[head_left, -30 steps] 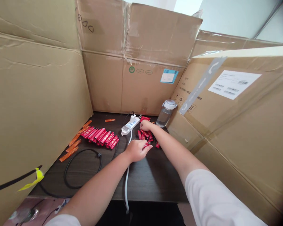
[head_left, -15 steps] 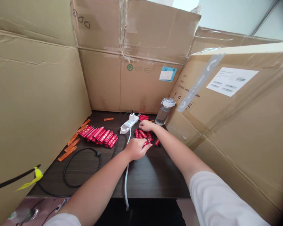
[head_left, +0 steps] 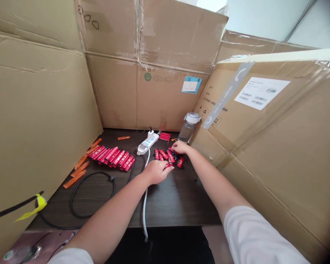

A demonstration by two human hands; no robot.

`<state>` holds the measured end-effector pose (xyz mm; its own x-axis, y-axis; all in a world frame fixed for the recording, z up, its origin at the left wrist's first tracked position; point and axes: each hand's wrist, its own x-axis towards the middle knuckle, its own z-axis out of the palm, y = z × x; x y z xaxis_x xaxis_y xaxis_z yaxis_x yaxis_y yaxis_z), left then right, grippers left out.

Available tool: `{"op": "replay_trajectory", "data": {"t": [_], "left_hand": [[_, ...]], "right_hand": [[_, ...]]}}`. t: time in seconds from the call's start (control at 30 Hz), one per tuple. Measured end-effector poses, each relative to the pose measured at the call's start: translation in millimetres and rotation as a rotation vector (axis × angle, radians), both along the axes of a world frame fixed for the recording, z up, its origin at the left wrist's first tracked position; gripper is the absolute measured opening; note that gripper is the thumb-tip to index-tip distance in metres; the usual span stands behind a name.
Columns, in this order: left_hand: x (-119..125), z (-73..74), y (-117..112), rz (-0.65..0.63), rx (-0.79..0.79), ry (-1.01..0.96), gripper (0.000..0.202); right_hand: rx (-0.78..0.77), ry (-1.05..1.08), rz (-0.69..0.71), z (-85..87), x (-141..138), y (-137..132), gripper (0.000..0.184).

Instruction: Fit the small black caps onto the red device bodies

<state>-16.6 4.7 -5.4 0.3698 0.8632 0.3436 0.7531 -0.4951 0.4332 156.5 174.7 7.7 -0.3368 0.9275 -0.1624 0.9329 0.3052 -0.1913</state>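
Observation:
My left hand (head_left: 157, 171) is closed around a small red stick-shaped piece (head_left: 168, 165) with light printing, held low above the tabletop. My right hand (head_left: 180, 147) bends down at the far side of a small pile, its fingers pinched together; what they hold, if anything, is hidden. Beneath and between the hands lie several loose red printed sticks (head_left: 162, 154) and a heap of small black parts (head_left: 176, 157). One red stick (head_left: 180, 162) lies apart at the right of the heap.
Red sticks with black ends (head_left: 111, 157) lie in a row at left, beside orange strips (head_left: 80, 168). A white power strip (head_left: 148, 143), black cable (head_left: 71, 200) and water bottle (head_left: 187, 129) share the dark table (head_left: 178, 205). Cardboard (head_left: 112, 91) walls surround it.
My right hand has shifted right and slightly nearer the black parts, uncovering more red sticks. My left hand stays closed on its red piece. The whole view has turned slightly.

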Motion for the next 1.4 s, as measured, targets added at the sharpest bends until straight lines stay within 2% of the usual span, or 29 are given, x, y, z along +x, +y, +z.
{"op": "replay_trajectory", "data": {"t": [0.3,0.47,0.63,0.8,0.93,1.07,1.2,1.3,1.4], "left_hand": [[0,1.2,0,-0.009,-0.018,0.002,0.039],[0,0.5,1,0.007,-0.044,-0.018,0.036],[1,1.2,3,0.036,-0.102,-0.222,0.025],[0,2.4,4,0.038,-0.141,-0.416,0.03],[-1,1.4,3,0.057,-0.168,-0.363,0.034],[-2,0.4,3,0.061,-0.174,-0.296,0.035],[-3,1.7,4,0.063,-0.146,-0.276,0.034],[-4,2.9,4,0.061,-0.144,-0.268,0.033],[-4,2.6,5,0.065,-0.148,-0.269,0.033]], "right_hand": [[0.108,0.082,-0.044,-6.4,16,-12,0.023],[0.216,0.098,-0.131,0.2,37,-23,0.028],[0.216,0.099,-0.163,5.6,54,-44,0.026],[0.146,0.091,-0.183,-6.9,48,-72,0.022],[0.127,0.095,-0.22,-17.9,31,-87,0.015],[0.133,0.134,-0.208,-20.1,25,-91,0.012],[0.156,0.191,-0.171,-18.1,37,-89,0.016],[0.216,0.189,-0.249,-18.1,51,-84,0.026],[0.211,0.146,-0.332,-21.9,58,-78,0.026]]}}
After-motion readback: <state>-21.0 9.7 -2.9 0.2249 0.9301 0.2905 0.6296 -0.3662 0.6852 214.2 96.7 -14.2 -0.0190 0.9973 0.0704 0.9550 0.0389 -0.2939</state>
